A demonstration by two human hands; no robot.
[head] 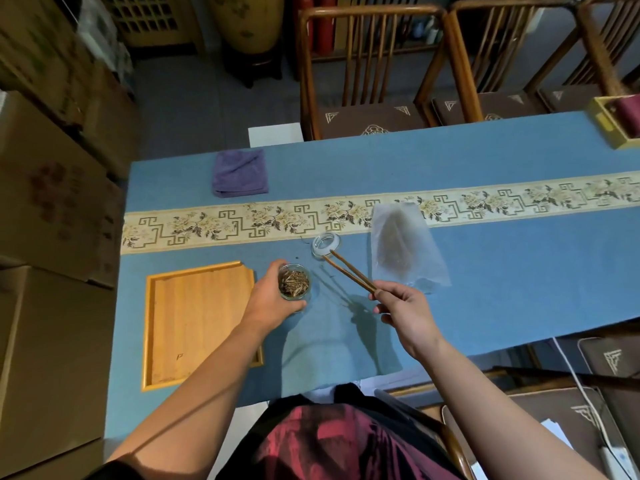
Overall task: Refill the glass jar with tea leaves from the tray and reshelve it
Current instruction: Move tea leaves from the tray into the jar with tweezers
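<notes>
- Worktop (485, 150): it is covered in blue cloth, with a patterned runner (242, 221) crossing it from side to side. All task items lie on the near half, between the runner and your body.
- Wooden tray (194, 323): it sits at your near left, just beside your left forearm. Its floor appears bare; no tea leaves show on it. Judge the transfer as essentially complete.
- Plastic bag (405, 247): it lies flat to the right of the jar with brownish contents, partly over the runner. Your right wrist could brush and shift it.
- Left hand (268, 297): your grip is wrapped around the glass jar (294, 282), which stands upright on the worktop just right of the tray and holds tea leaves (294, 284) close to the rim. The jar is uncapped, so any tilt or squeeze-slip would spill leaves onto the cloth.
- Right hand (403, 306): your grip holds wooden tongs (349, 271), tips nearly together and carrying nothing visible. The tips reach the glass lid (325, 244), which lies behind the jar near the runner. A careless sweep could push the lid away.
- Set the tongs down before capping; a lid seated one-handed may sit crooked, and the jar could then open while being shelved.
</notes>
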